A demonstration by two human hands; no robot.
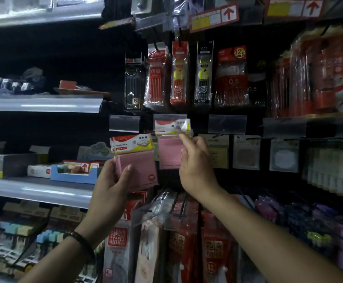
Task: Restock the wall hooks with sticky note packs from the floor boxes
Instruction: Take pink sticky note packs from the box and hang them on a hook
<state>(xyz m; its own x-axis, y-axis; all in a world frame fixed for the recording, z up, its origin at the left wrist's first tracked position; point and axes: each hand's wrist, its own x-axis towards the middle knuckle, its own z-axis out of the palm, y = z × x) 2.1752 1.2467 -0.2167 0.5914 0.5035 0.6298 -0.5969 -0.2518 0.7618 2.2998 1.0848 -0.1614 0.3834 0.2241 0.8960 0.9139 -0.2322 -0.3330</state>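
My left hand (113,180) grips a small stack of pink sticky note packs (137,160) with white, red and yellow header cards, held upright in front of the dark wall. My right hand (195,162) pinches the top right corner of another pink sticky note pack (169,152), which hangs just under a clear label holder (169,117) on a wall hook. The hook itself is hidden behind the pack's header. The two packs are side by side, a little apart.
Pen refill packs (176,74) hang on hooks above. Round sticky note packs (246,154) hang to the right. Red packs (187,231) on long hooks jut out below my arms. Shelves (39,103) with boxes stand at the left.
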